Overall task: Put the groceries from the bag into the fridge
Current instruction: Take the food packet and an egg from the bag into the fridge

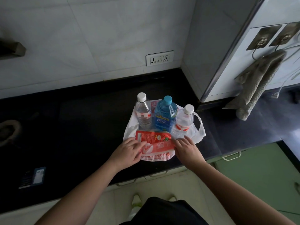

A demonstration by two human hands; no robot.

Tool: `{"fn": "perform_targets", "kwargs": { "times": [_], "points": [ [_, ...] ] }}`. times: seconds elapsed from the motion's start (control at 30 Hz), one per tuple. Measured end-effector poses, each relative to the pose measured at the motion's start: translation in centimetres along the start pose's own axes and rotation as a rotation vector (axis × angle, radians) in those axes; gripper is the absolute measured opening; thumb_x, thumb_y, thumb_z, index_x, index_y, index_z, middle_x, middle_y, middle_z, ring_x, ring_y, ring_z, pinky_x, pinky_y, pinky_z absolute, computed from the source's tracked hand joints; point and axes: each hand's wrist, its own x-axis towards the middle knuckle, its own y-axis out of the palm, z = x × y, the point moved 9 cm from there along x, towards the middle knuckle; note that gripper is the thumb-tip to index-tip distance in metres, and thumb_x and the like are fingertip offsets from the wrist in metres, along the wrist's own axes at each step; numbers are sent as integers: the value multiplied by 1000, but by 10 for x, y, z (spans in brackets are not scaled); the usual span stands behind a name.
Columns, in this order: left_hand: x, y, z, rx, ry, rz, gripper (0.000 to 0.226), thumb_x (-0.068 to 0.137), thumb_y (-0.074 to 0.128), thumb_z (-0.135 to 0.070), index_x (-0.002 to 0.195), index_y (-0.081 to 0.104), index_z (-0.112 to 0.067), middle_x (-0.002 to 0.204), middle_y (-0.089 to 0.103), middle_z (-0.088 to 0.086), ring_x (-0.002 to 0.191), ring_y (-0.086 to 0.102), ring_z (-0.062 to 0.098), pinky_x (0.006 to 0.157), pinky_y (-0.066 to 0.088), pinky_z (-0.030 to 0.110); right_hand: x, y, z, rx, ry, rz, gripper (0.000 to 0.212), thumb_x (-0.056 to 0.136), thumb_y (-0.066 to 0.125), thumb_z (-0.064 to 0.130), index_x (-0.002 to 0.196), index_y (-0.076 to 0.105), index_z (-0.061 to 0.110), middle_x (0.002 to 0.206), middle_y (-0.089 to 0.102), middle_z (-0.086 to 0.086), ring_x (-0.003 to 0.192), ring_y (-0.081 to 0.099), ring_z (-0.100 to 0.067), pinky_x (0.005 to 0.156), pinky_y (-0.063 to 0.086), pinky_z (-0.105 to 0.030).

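A white plastic bag (198,132) lies spread flat on the black counter (81,127). Standing on it are a clear water bottle with a white cap (143,112), a blue bottle with a blue cap (165,116) and a second clear bottle with a red label (183,122). A red snack packet (155,138) lies in front of them, over a red-and-white packet (155,157). My left hand (129,151) rests on the red packet's left end, fingers fairly straight. My right hand (185,146) touches its right end. The white fridge (227,46) stands at the right.
A grey towel (258,85) hangs from a hook on the fridge side. A wall socket (159,58) sits behind the bottles. A small dark box (33,177) lies at the counter's left front edge. Green cabinet fronts (259,176) are below right.
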Motion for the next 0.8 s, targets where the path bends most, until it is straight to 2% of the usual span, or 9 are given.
{"fn": "perform_targets", "kwargs": {
  "times": [0.07,0.2,0.3,0.37,0.47,0.53,0.6,0.7,0.8],
  "points": [
    [1,0,-2,-39,-11,5,49,92,47,-38,133,60,-15,96,73,-3,94,64,16,91,52,34,-1,2,6,5,-22,15,40,88,57,33,124,59,15,107,70,-1,103,64,-24,103,43,-45],
    [4,-1,-7,-109,17,-8,31,95,48,-38,103,74,-23,89,69,-9,86,60,12,85,51,34,-8,-5,14,51,-63,-16,40,95,44,43,126,59,23,109,68,1,96,65,-22,97,48,-45],
    [7,8,-16,-71,76,38,33,96,48,-38,86,73,-19,87,60,-6,84,55,12,81,49,30,-15,0,15,57,-89,16,33,95,44,44,108,69,29,107,67,4,98,63,-18,103,42,-42],
    [11,15,-21,-73,94,71,36,96,48,-37,81,74,-18,80,61,-6,76,57,12,73,52,30,-18,5,17,46,-103,60,35,95,40,44,98,72,30,103,67,8,98,61,-14,108,34,-37],
    [23,19,-25,-122,28,152,36,99,45,-38,88,73,-16,79,67,-4,70,64,14,64,54,31,-21,8,25,35,-132,105,40,96,35,44,92,71,28,90,68,12,91,62,-11,105,41,-39],
    [36,21,-21,-108,-60,225,30,102,43,-33,109,66,-15,99,69,-1,83,66,17,73,53,30,-20,7,26,51,-117,120,41,95,34,43,90,71,26,86,69,12,86,64,-11,100,47,-38],
    [52,16,-14,-122,-147,188,30,101,47,-29,124,59,-14,119,64,3,102,64,20,88,52,31,-18,4,22,103,-66,125,44,95,32,45,96,71,24,92,70,9,88,65,-11,101,46,-35],
    [71,17,-4,-41,-211,175,54,93,61,-32,142,44,-15,143,49,6,131,47,25,112,37,39,-14,2,19,131,-9,120,42,94,35,43,109,68,21,104,71,4,96,65,-16,101,45,-35],
    [79,25,2,98,-218,246,75,86,67,-46,146,35,-15,148,44,7,138,38,26,118,26,43,-10,-4,17,156,46,91,43,93,36,41,116,65,18,111,69,-1,101,64,-21,97,49,-40]
  ]
}}
